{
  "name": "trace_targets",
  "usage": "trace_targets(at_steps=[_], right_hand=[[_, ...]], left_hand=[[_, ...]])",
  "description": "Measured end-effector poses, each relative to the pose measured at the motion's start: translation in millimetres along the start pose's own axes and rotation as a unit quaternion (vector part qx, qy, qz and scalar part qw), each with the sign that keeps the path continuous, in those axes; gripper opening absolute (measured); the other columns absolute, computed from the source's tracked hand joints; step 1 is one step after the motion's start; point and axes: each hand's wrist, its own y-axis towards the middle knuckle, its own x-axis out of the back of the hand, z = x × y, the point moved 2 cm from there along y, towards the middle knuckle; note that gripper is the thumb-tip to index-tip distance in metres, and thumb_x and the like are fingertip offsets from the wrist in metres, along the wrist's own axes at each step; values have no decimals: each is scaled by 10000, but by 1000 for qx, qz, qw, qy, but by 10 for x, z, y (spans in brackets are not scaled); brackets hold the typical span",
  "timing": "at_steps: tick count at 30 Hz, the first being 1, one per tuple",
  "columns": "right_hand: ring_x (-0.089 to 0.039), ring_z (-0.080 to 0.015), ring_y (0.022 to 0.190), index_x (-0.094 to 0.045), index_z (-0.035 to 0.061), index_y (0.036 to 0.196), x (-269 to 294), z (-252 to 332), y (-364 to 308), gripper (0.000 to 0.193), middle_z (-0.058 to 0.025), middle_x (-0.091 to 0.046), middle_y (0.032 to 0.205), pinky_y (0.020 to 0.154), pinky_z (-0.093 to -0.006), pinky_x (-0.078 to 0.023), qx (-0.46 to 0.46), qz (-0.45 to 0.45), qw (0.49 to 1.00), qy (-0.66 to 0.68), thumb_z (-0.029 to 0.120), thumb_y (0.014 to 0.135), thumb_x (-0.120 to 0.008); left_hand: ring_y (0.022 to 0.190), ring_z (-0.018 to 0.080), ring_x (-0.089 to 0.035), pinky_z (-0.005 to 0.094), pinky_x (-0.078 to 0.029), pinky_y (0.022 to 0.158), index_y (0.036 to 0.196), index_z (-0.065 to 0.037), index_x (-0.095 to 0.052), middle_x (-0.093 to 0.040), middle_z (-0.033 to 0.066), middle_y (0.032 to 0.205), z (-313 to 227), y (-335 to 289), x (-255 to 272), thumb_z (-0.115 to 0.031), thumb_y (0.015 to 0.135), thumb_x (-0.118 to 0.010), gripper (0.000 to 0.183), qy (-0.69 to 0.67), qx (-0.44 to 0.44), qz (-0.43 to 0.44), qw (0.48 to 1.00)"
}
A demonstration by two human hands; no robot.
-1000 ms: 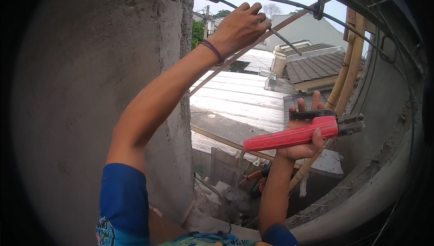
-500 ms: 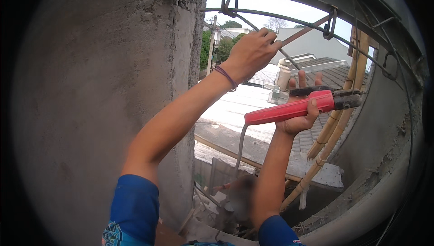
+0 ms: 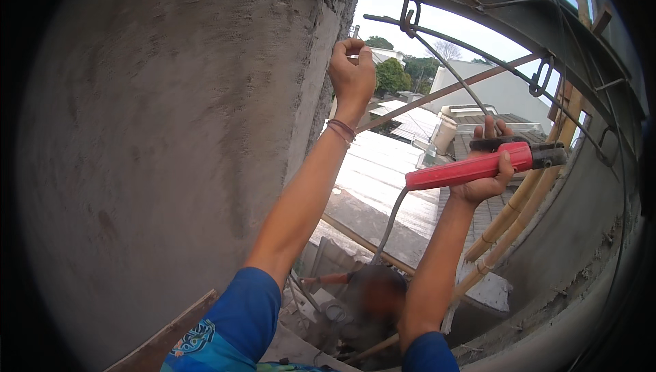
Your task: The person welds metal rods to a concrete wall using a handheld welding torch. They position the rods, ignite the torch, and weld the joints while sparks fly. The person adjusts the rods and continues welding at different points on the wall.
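My right hand [image 3: 482, 184] grips a red welding electrode holder [image 3: 471, 168] with black jaws; a grey cable [image 3: 389, 225] hangs from its rear end. The fingertips of that hand are at the lower end of a thin metal rod [image 3: 459, 79], which slants down from an oval steel link [image 3: 410, 15]. My left hand [image 3: 352, 74] is raised beside the rough edge of the concrete wall, with its fingers curled against the thumb. Whatever it may pinch is hidden. A longer curved bar [image 3: 478, 49] passes by several oval links under a dark steel arch [image 3: 471, 4].
The grey concrete wall [image 3: 171, 133] fills the left side. Bamboo poles [image 3: 509, 218] rise at the right, near a curved wall [image 3: 581, 215]. Below, another person [image 3: 379, 290] reaches out an arm. Metal and tiled roofs lie beyond the opening.
My left hand has let go of the slanted rod and moved left to the wall's edge. The right hand still holds the electrode holder. The view has shifted, showing more of the left wall.
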Motion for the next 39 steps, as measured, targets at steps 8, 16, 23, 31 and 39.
trace_targets(at_steps=[8,16,23,31,39], right_hand=[[-530,-312,1271,-409,-42,1341,-180,-201,37,594,-177,-478,1306,1054,-417,-447,-8,13,1000,17,278,861,-555],[-522,-325,1271,-379,-36,1381,-287,-208,95,620,-176,-449,1354,1042,-422,-458,-3,18,1000,0,276,877,-562],[-538,-352,1268,-359,-48,1420,-70,0,-31,664,-209,-417,1483,972,-416,-513,11,3,1000,-3,258,867,-564],[-588,-384,1216,-381,-74,1389,351,350,-241,652,-299,-446,1450,923,-418,-541,15,22,999,18,250,852,-564],[-581,-382,1221,-355,-65,1405,570,442,-401,682,-299,-444,1447,957,-429,-504,-13,27,999,15,241,835,-570]], left_hand=[[1025,123,-476,322,-389,910,1316,-186,-583,-604,-32,1206,598,806,-491,-272,992,-654,343,-364,163,280,873],[834,96,-477,303,-400,776,1257,-155,-614,-624,-61,1057,610,924,-707,-150,975,-658,285,-455,105,297,833],[860,131,-581,282,-530,750,1083,-84,-630,-626,9,989,659,1148,-569,-78,1001,-589,92,-508,166,126,836],[749,122,-606,253,-579,677,1011,-22,-651,-652,53,889,552,1230,-69,-99,972,-656,87,-477,174,-62,860],[715,130,-597,257,-581,648,945,-31,-658,-643,37,871,644,1364,32,-162,971,-678,135,-467,199,-83,858]])
